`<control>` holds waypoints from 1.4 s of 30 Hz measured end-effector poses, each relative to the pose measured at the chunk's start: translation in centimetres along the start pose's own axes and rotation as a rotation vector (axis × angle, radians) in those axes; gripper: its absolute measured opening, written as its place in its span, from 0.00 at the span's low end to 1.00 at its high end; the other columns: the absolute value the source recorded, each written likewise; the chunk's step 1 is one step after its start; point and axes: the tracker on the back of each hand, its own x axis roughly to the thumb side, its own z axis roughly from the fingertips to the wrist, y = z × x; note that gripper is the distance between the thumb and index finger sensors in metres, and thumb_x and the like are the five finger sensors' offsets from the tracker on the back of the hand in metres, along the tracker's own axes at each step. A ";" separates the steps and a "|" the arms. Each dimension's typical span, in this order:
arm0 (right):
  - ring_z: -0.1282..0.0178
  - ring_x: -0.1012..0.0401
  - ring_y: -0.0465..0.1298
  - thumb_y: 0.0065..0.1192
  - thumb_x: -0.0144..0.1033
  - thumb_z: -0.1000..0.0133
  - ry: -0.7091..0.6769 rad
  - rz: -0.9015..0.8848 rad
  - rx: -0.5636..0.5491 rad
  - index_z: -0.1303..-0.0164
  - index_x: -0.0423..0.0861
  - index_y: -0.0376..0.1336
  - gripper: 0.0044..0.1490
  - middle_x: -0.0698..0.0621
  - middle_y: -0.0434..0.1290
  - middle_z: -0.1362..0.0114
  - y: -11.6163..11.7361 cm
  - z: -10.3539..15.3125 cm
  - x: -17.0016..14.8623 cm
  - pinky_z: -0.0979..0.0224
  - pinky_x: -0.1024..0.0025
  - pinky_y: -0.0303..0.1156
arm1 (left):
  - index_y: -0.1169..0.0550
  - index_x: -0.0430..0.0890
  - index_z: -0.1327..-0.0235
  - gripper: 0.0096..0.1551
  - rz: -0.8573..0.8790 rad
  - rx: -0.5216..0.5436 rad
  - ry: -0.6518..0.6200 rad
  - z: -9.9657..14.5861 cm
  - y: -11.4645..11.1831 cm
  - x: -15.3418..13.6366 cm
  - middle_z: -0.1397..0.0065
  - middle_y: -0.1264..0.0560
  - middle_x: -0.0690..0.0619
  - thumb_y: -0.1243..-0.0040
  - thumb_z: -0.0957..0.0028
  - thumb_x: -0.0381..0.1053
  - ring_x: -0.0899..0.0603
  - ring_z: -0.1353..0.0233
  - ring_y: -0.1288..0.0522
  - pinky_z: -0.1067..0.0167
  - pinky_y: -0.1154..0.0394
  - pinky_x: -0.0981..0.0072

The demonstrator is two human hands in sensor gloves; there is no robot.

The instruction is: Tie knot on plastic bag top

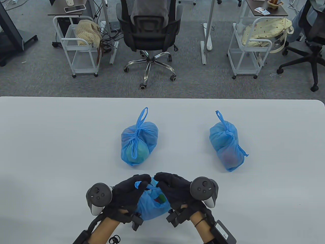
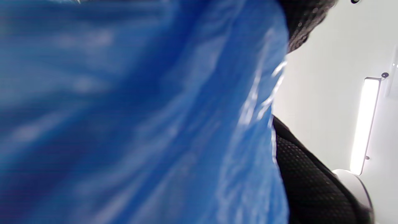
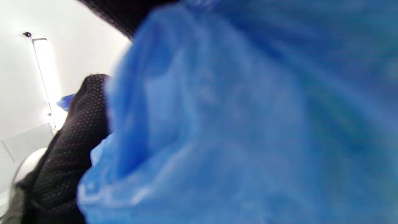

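A blue plastic bag with coloured things inside sits near the table's front edge, between my two gloved hands. My left hand curls round the bag's left handle strip, and my right hand curls round the right one. The fingertips of both hands meet over the bag's top, where the strips cross. In both wrist views blurred blue plastic fills most of the frame, so the fingers are hidden there.
Two tied blue bags lie farther back on the white table: one at the centre, one to the right. Beyond the table's far edge stand an office chair and two white carts.
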 end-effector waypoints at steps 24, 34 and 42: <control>0.35 0.41 0.76 0.67 0.40 0.45 0.027 -0.029 0.014 0.41 0.46 0.72 0.23 0.42 0.79 0.40 1.0 0.1 -1.7 0.36 0.28 0.59 | 0.18 0.56 0.43 0.23 0.175 -0.048 -0.136 0.1 -0.8 0.5 0.46 0.11 0.58 0.47 0.45 0.61 0.46 0.42 0.11 0.26 0.30 0.52; 0.36 0.40 0.76 0.65 0.44 0.46 -0.018 0.054 -0.208 0.53 0.44 0.75 0.21 0.42 0.80 0.43 -1.8 0.3 -1.4 0.37 0.29 0.61 | 0.17 0.54 0.43 0.24 0.289 0.126 0.096 0.1 0.9 -1.5 0.42 0.11 0.53 0.47 0.44 0.61 0.41 0.44 0.12 0.34 0.28 0.42; 0.41 0.42 0.80 0.64 0.46 0.49 0.009 0.187 -0.251 0.62 0.44 0.76 0.19 0.44 0.82 0.49 -3.7 0.4 -2.0 0.39 0.31 0.65 | 0.15 0.51 0.46 0.24 0.103 0.131 0.233 -0.1 2.3 -2.4 0.47 0.10 0.51 0.46 0.44 0.61 0.39 0.45 0.12 0.36 0.28 0.41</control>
